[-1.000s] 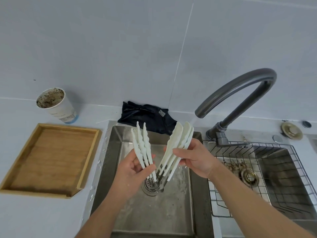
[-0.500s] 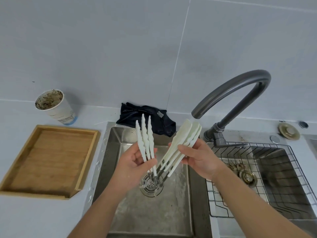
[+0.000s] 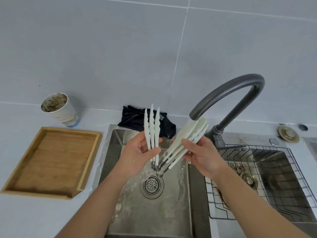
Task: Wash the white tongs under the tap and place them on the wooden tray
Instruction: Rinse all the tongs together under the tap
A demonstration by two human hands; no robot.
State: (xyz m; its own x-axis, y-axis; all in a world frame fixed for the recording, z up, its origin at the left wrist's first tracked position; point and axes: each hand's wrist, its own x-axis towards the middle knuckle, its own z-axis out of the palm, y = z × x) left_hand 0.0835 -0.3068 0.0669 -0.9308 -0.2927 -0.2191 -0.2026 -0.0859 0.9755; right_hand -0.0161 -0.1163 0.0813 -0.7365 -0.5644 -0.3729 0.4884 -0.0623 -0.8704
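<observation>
- Grey wall tiles back a pale counter with a steel sink (image 3: 183, 203) set into it.
- Left of the sink lies the wooden tray (image 3: 51, 160); behind the tray stands a soiled paper cup (image 3: 59, 109).
- Behind the sink lies a dark cloth (image 3: 135, 118).
- Over the sink, the left hand (image 3: 137, 157) grips one arm of the white tongs (image 3: 151, 129), thumb clamped across it, prongs pointing up.
- The right hand (image 3: 202, 155) holds the other arm, fingers curled around it, its end touching the spout of the dark tap (image 3: 229, 93).
- Below the tongs sits the drain strainer (image 3: 151, 186).
- Right of the sink, a wire rack (image 3: 257, 182) spans a second basin.
</observation>
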